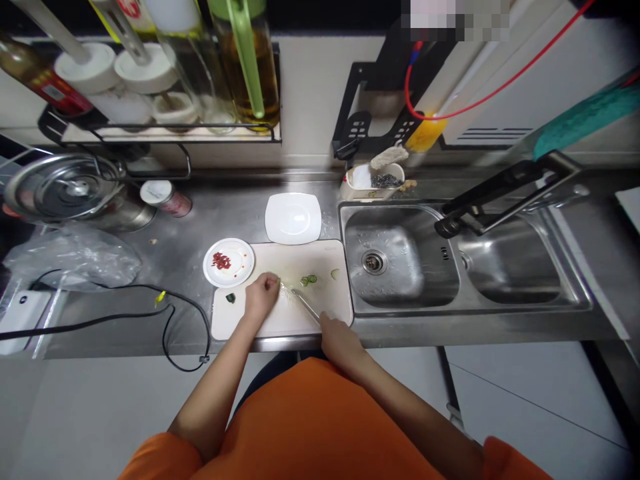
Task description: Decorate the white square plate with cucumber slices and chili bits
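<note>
My right hand (341, 341) is closed round the handle of a knife (306, 306), whose blade points up and left across the white cutting board (280, 327). Just left of the blade tip, my left hand (263, 293) has its fingers pinched together near the board; what they hold, if anything, is too small to make out. Pale chopped bits (287, 293) lie between hand and blade. Green-rimmed slices (309, 280) rest right of them, with one pale slice (335, 273) further right. A dark green piece (231, 298) sits at the board's left.
A white plate (243, 242) with red chopped pieces (221, 261) overlaps the board's upper left. Behind the board stands a white square dish (293, 213). To the right is a double sink (407, 309) with a black faucet (480, 193). Black cables (125, 287) and a plastic bag (75, 257) lie left.
</note>
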`<action>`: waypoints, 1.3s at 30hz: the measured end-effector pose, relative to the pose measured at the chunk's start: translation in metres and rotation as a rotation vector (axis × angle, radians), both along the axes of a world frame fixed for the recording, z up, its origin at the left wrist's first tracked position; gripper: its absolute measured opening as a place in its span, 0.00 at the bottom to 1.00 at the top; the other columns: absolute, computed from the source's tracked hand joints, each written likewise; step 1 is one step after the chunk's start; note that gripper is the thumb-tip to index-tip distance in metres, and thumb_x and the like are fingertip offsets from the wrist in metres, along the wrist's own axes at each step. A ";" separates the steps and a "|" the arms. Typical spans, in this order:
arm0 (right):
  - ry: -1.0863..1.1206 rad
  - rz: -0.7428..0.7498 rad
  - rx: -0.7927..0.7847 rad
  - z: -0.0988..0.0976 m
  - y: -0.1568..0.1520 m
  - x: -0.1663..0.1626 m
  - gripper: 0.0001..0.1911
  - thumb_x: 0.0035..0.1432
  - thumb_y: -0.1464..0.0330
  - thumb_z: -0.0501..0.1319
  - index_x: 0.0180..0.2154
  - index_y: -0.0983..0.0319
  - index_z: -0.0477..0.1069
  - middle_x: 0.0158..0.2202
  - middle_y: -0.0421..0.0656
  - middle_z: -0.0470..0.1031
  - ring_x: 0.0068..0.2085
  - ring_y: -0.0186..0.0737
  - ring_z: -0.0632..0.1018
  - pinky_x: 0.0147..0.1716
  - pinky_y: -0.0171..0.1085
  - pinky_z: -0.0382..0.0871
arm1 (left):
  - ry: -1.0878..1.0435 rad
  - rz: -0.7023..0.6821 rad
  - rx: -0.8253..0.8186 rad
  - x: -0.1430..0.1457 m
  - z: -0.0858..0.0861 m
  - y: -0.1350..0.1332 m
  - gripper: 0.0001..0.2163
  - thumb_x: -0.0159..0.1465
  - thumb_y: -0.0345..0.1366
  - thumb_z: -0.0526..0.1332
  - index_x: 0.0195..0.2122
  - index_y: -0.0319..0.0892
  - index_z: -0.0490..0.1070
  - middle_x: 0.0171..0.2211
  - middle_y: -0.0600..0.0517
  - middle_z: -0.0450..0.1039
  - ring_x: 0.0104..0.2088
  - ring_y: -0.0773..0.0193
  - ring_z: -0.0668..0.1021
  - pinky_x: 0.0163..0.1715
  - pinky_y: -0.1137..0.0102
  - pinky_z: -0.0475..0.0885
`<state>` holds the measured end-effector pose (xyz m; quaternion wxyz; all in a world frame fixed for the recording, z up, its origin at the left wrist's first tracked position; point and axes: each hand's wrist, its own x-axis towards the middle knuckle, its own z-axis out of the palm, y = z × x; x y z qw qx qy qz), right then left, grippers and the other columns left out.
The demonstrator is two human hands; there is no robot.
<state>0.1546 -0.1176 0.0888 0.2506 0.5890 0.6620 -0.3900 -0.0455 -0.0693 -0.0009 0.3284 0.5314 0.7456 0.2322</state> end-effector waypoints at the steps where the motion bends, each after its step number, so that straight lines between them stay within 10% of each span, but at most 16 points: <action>1: -0.001 -0.002 0.000 0.000 0.000 0.000 0.18 0.55 0.82 0.46 0.46 0.65 0.61 0.38 0.52 0.73 0.44 0.48 0.75 0.34 0.37 0.63 | 0.018 0.048 0.004 -0.006 -0.001 -0.001 0.08 0.56 0.38 0.57 0.33 0.42 0.73 0.29 0.54 0.76 0.30 0.66 0.75 0.33 0.73 0.66; 15: -0.003 -0.002 -0.014 -0.002 0.000 0.002 0.20 0.55 0.82 0.46 0.48 0.65 0.60 0.40 0.52 0.73 0.45 0.47 0.74 0.35 0.37 0.64 | 0.260 -0.044 0.182 -0.021 -0.004 -0.003 0.10 0.60 0.35 0.54 0.33 0.41 0.75 0.33 0.47 0.76 0.36 0.59 0.75 0.40 0.67 0.68; 27: 0.024 0.004 0.033 -0.004 -0.003 0.003 0.19 0.56 0.80 0.44 0.49 0.66 0.60 0.40 0.54 0.73 0.45 0.49 0.74 0.37 0.39 0.66 | 0.104 -0.714 -0.010 0.062 0.002 0.057 0.09 0.55 0.31 0.60 0.37 0.43 0.75 0.34 0.50 0.73 0.36 0.63 0.74 0.37 0.71 0.67; 39: 0.036 -0.008 0.013 -0.008 -0.002 0.007 0.19 0.57 0.80 0.45 0.50 0.65 0.60 0.40 0.53 0.73 0.45 0.48 0.74 0.36 0.39 0.65 | 0.034 -0.683 -0.042 0.065 0.007 0.057 0.05 0.52 0.27 0.57 0.27 0.41 0.72 0.27 0.53 0.72 0.29 0.66 0.72 0.30 0.73 0.65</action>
